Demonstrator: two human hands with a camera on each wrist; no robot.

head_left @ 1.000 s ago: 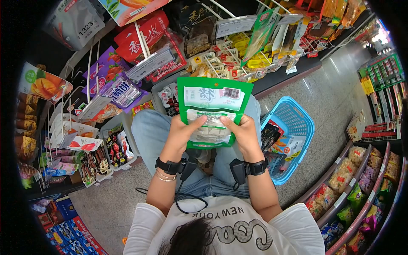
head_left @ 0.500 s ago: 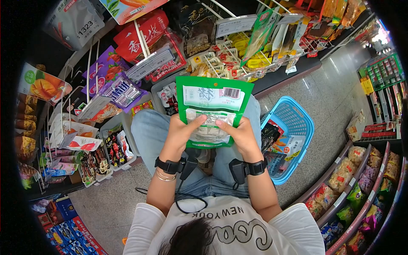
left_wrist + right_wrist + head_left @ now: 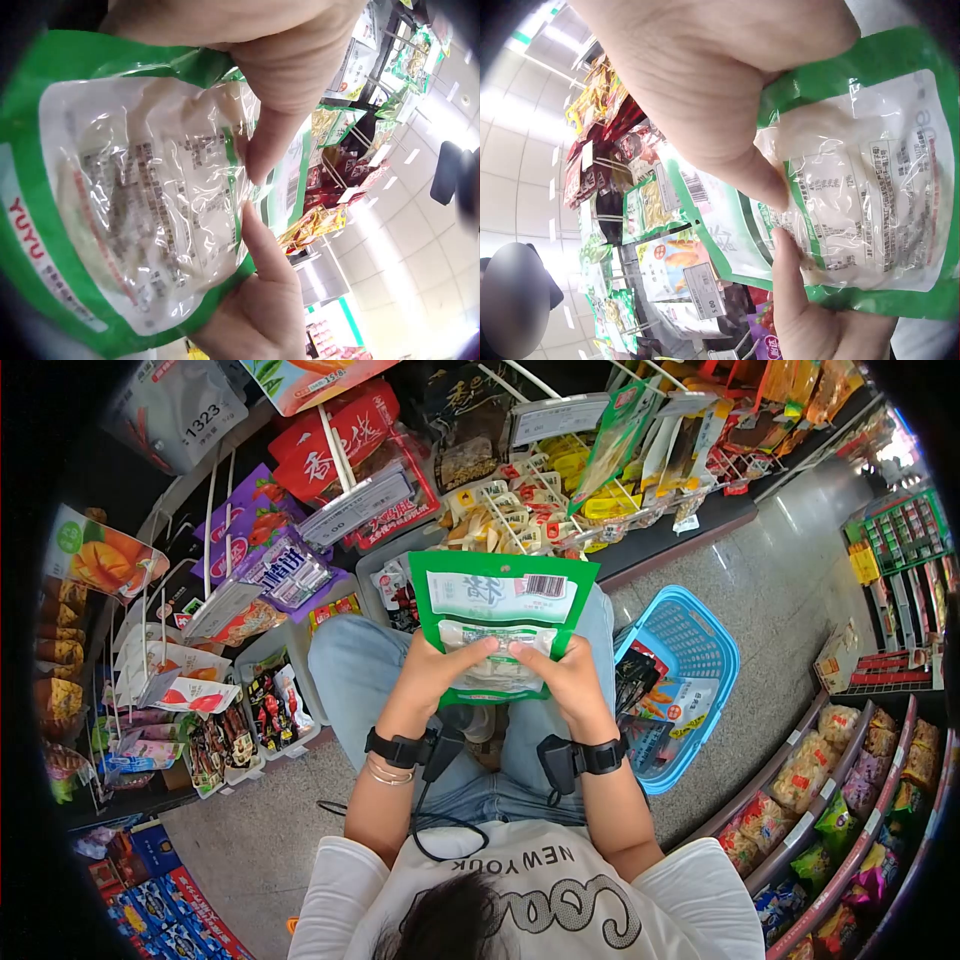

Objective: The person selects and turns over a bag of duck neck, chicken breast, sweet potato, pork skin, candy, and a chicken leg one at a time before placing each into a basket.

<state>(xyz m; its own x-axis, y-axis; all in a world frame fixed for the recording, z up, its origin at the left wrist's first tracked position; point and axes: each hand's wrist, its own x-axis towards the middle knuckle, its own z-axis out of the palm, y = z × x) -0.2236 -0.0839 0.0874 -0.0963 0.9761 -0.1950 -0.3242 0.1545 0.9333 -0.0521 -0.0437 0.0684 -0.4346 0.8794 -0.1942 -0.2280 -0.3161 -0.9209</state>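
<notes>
A green-edged snack bag [image 3: 505, 595] is held up in front of the knees by both hands, its barcode panel at the top. My left hand [image 3: 428, 668] grips the left edge, thumb laid across the clear plastic window. On the opposite edge my right hand [image 3: 575, 678] grips likewise, fingers behind the bag. The two thumb tips come close together over the window. In the left wrist view small printing and pale contents show through the bag's window [image 3: 150, 202]. The right wrist view shows the same printed window [image 3: 862, 202], with the left thumb below the right one.
A blue basket [image 3: 700, 630] with several packets stands on the floor to the right. Ahead, hooks hold hanging snack bags [image 3: 335, 455] and price tags [image 3: 355, 510]; bins of small packets [image 3: 280, 700] sit lower left. A curved shelf of snacks [image 3: 800, 770] stands right.
The bag's top edge has dipped slightly toward me. Both thumbs have slid inward on the window, their tips now closer together. The basket and shelves have stayed put.
</notes>
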